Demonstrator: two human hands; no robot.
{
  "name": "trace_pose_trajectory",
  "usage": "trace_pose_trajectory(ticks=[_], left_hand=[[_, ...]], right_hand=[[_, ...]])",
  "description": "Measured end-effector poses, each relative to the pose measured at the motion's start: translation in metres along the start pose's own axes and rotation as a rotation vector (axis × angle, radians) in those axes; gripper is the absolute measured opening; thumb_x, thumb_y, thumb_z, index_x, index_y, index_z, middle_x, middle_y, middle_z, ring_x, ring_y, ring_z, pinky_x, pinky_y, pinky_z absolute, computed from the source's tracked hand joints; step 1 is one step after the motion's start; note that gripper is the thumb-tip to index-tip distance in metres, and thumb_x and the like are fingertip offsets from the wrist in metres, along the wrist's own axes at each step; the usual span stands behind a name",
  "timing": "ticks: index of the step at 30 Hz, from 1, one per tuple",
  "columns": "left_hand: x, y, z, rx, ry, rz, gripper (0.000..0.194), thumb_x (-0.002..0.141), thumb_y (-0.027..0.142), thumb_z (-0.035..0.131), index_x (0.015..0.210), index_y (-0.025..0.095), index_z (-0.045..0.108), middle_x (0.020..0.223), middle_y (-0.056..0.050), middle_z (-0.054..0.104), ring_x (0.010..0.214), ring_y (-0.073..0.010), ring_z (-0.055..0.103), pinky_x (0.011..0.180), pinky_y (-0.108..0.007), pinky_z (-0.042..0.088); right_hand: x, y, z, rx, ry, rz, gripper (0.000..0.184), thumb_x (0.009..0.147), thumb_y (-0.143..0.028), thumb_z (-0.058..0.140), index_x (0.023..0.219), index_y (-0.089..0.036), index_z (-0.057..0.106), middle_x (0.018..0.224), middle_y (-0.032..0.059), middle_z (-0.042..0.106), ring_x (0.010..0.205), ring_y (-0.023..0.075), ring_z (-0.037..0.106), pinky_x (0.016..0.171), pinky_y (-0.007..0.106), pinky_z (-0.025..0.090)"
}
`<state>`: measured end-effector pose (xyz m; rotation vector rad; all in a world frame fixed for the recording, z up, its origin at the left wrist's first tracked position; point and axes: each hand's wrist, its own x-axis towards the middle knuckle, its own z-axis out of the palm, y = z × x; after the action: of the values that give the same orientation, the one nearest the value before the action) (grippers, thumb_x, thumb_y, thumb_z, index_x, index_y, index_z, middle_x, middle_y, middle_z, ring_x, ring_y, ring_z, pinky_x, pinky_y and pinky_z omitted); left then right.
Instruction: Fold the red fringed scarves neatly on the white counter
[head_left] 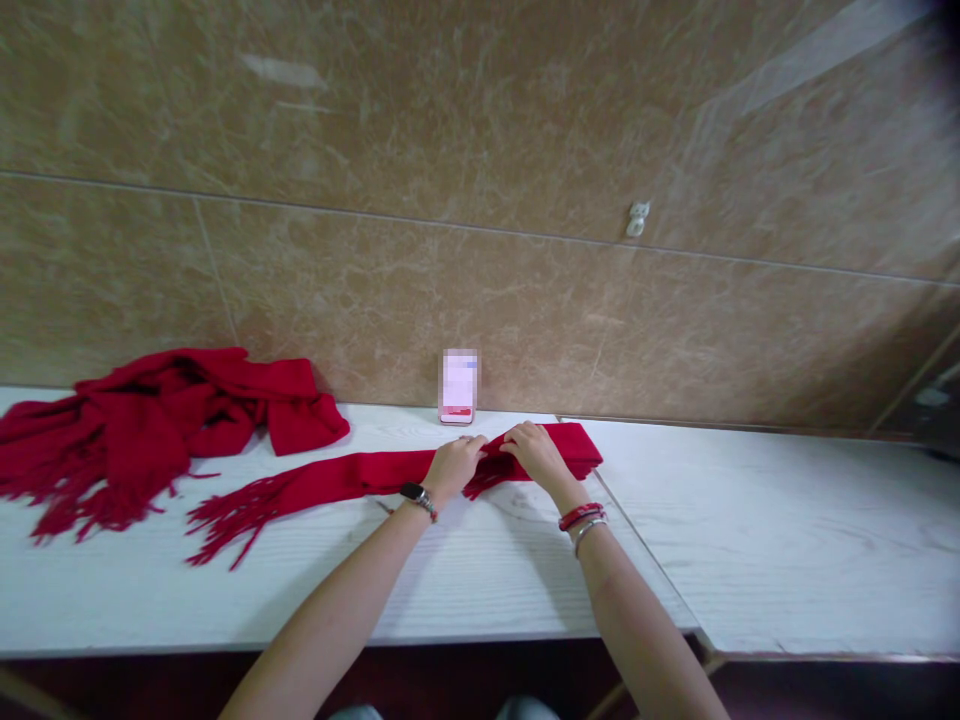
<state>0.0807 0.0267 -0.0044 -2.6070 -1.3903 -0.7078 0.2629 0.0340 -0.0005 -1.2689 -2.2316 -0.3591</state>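
Observation:
A long red scarf (337, 478) lies stretched across the white table (750, 540), its fringe pointing left. Its right end is folded over on itself. My left hand (454, 465) is closed on the scarf near the fold. My right hand (534, 448) presses on the folded right end with its fingers curled onto the cloth. I wear a dark watch on the left wrist and red and silver bangles on the right.
A heap of more red scarves (150, 420) lies at the table's back left. A small pink phone (458, 388) stands upright against the brown marble wall just behind my hands. A seam divides the table into two boards.

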Motion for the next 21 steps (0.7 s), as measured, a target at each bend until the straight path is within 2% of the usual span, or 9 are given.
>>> trace_pose_trajectory(ticks=[2, 6, 10, 13, 21], left_hand=[[0.000, -0.001, 0.000, 0.014, -0.001, 0.017, 0.021, 0.091, 0.019, 0.037, 0.103, 0.020, 0.055, 0.095, -0.004, 0.063, 0.088, -0.0148, 0.060, 0.075, -0.023, 0.044], [0.000, -0.002, -0.001, 0.049, -0.043, -0.004, 0.024, 0.090, 0.015, 0.036, 0.104, 0.020, 0.055, 0.093, -0.004, 0.063, 0.086, -0.0145, 0.060, 0.074, -0.023, 0.045], [0.000, 0.000, -0.004, 0.076, -0.067, 0.005, 0.024, 0.090, 0.013, 0.036, 0.103, 0.020, 0.055, 0.090, -0.004, 0.064, 0.084, -0.0157, 0.061, 0.072, -0.024, 0.045], [0.000, 0.001, -0.007, 0.084, -0.070, -0.007, 0.024, 0.091, 0.015, 0.034, 0.104, 0.019, 0.053, 0.090, -0.005, 0.065, 0.084, -0.0161, 0.061, 0.071, -0.024, 0.045], [-0.001, 0.002, -0.007, 0.091, -0.079, 0.009, 0.022, 0.093, 0.022, 0.031, 0.102, 0.017, 0.051, 0.088, -0.006, 0.065, 0.082, -0.0174, 0.062, 0.067, -0.025, 0.046]], right_hand=[[-0.002, -0.003, -0.006, 0.015, -0.017, -0.026, 0.010, 0.081, -0.027, 0.057, 0.084, -0.018, 0.061, 0.082, 0.0051, 0.062, 0.083, 0.0196, 0.051, 0.074, 0.032, 0.036], [-0.003, -0.009, -0.012, 0.007, -0.047, -0.091, 0.026, 0.076, -0.027, 0.064, 0.100, -0.019, 0.059, 0.093, 0.0061, 0.060, 0.089, 0.0203, 0.049, 0.076, 0.033, 0.035], [0.000, -0.013, -0.009, -0.060, -0.050, -0.081, 0.005, 0.079, -0.021, 0.060, 0.081, -0.018, 0.062, 0.080, 0.0042, 0.062, 0.083, 0.0189, 0.049, 0.076, 0.032, 0.033], [0.001, -0.013, -0.006, -0.106, -0.045, -0.076, 0.013, 0.083, -0.023, 0.055, 0.073, -0.017, 0.061, 0.075, 0.0048, 0.062, 0.078, 0.0187, 0.049, 0.074, 0.032, 0.033], [0.000, -0.007, -0.001, -0.128, -0.046, -0.088, 0.020, 0.086, -0.024, 0.050, 0.072, -0.017, 0.062, 0.074, 0.0048, 0.062, 0.078, 0.0181, 0.050, 0.073, 0.030, 0.032]])
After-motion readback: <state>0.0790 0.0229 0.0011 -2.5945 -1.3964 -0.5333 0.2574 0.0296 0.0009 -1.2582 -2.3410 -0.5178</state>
